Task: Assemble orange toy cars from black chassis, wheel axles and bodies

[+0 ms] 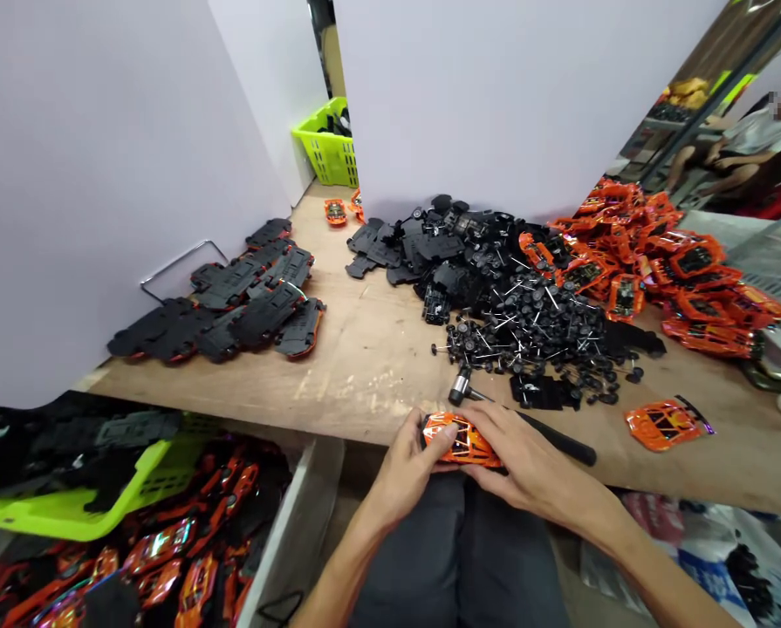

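Observation:
My left hand [403,462] and my right hand [527,449] both grip an orange toy car body [462,440] above the front edge of the wooden workbench [338,366]. Its underside is hidden from view. Just beyond my right hand lies a small hammer [534,426] with a black handle and metal head. Past it spreads a heap of black wheels on metal axles [527,331]. A pile of black car chassis [416,253] adjoins that heap, and a mound of orange car bodies [652,270] lies to the right. A single orange body [665,423] rests apart.
Black chassis with orange edges [233,301] lie at the left beside a white partition [102,174]. Below the bench are a lime basket [82,497] and a bin of shiny orange bodies [160,549]. Another lime basket [325,144] stands far back. A seated person [750,144] is at the right.

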Available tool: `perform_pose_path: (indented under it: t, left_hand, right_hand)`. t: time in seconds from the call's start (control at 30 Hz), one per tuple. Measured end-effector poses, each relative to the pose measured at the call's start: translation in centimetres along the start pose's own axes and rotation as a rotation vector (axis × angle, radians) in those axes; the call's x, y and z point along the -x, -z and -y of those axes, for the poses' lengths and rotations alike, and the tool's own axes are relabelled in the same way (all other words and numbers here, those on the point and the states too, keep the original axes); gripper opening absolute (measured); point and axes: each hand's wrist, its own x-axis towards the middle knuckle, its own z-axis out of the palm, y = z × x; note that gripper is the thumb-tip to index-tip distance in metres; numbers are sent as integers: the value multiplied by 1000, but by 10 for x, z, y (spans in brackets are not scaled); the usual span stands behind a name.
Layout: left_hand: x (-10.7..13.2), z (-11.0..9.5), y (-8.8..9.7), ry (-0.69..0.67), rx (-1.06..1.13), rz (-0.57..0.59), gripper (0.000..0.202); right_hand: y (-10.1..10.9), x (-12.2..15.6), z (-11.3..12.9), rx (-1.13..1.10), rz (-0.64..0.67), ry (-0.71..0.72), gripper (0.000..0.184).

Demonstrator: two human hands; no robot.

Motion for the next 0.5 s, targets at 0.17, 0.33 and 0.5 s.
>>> perform_pose_path:
  t: [0.17,0.33,0.5]
  left_hand:
    - [0,10,-1,-90,-136,-146,42]
    - [1,13,-4,-148,-77,-164,46]
    - [5,1,2,-250,-79,-38,40]
  right_hand:
    - [-38,3,3,209,-105,-47,79]
    - [-18,1,3,153,-74,15,78]
    - [8,15,-4,-407,-273,-203,42]
